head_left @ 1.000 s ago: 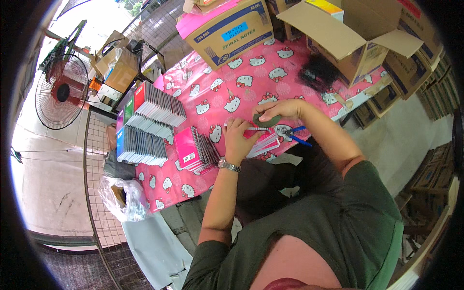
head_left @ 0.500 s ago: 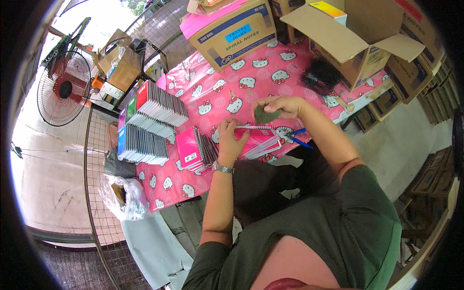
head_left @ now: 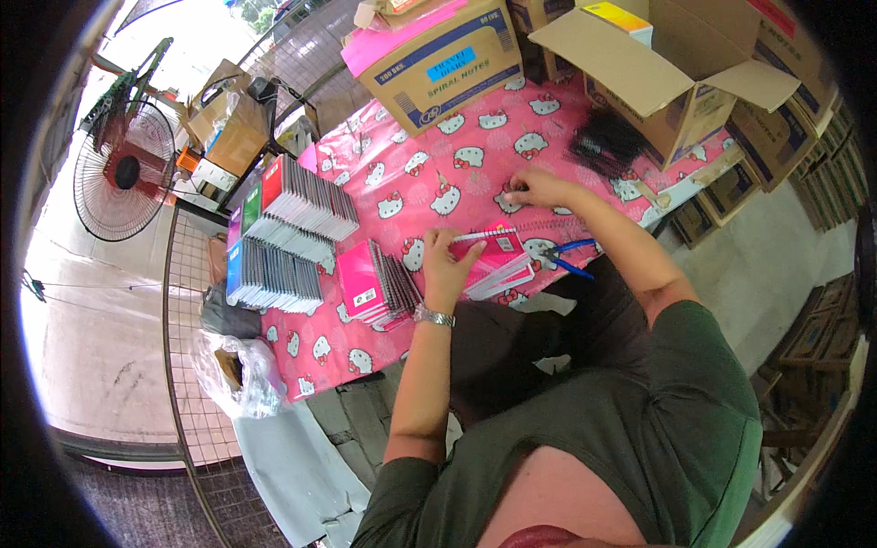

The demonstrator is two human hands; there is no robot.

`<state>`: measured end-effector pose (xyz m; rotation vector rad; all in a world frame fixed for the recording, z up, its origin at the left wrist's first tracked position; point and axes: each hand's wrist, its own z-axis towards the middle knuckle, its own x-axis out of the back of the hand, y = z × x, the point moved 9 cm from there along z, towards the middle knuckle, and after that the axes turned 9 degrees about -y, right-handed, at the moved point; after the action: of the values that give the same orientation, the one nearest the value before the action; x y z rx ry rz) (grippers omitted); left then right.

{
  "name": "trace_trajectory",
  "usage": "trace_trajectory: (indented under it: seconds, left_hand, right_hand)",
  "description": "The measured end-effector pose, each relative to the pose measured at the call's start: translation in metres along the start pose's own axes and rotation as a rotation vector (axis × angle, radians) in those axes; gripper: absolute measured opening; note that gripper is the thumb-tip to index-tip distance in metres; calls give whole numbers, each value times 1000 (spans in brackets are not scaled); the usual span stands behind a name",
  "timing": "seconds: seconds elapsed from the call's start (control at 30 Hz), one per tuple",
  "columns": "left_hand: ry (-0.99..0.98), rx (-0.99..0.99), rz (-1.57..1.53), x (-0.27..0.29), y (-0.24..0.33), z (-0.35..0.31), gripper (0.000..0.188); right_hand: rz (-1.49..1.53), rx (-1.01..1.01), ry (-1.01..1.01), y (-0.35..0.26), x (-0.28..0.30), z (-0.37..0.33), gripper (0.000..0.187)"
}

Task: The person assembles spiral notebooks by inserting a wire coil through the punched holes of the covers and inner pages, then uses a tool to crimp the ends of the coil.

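My left hand point(head_left: 447, 267) grips the left end of a pink notebook point(head_left: 496, 245), with the thumb across its cover. This notebook lies on a small pile of pink notebooks point(head_left: 501, 278) near the table's front edge. A thin spiral coil point(head_left: 555, 225) stretches rightward from its top edge. Above the coil, my right hand point(head_left: 541, 188) is closed with bent fingertips pointing left; whatever it may hold is hidden. Blue-handled pliers point(head_left: 572, 267) lie just right of the pile. To the left of my left hand stands a row of pink spiral notebooks point(head_left: 373, 285).
Stacks of spiral notebooks, blue point(head_left: 265, 274) and red point(head_left: 306, 201) among them, stand at the left. Behind are a closed carton point(head_left: 448, 73) and an open carton point(head_left: 658, 100). A pile of black coils point(head_left: 607, 143) lies before the open one. A fan point(head_left: 125, 172) stands far left.
The dark green pad in my right hand is out of sight, and that hand has moved slightly up and right. More of the pink cover and the coil shows. My left hand stays on the notebook.
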<state>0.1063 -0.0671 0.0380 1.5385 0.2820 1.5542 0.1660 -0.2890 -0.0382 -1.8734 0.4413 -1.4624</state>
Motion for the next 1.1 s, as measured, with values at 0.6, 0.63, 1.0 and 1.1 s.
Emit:
trace_trajectory:
  seconds: [0.6, 0.63, 1.0, 1.1]
  left_hand:
    - [191, -52, 112, 18, 4, -11, 28]
    - [181, -39, 112, 17, 4, -11, 28]
    - [96, -27, 29, 12, 1, -9, 38]
    - [68, -6, 27, 7, -7, -6, 39]
  right_hand:
    - [-487, 285, 153, -158, -2, -56, 24]
    - [-509, 323, 206, -162, -4, -59, 25]
    - [-460, -130, -218, 35, -36, -58, 61]
    - [-426, -161, 20, 19, -17, -65, 67]
